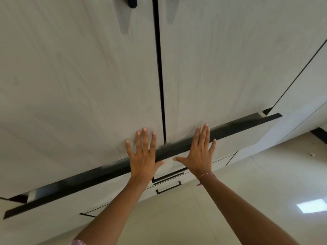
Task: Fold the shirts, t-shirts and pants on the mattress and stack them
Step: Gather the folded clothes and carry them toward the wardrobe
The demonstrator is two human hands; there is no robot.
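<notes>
No shirts, t-shirts, pants or mattress are in view. Both my arms reach forward toward a pale wood-grain wardrobe. My left hand (143, 152) is spread flat with straight fingers in front of the lower edge of the left door (79, 85). My right hand (198, 151) is spread the same way in front of the lower edge of the right door (230, 76), with a thin bracelet on its wrist. Neither hand holds anything. I cannot tell whether the palms touch the doors.
A dark gap (160, 68) separates the two doors. A black strip (88, 183) runs under them, above drawers with black handles (169, 189). Dark door handles (131, 2) show at the top edge. Glossy pale floor tiles (265, 183) lie to the right.
</notes>
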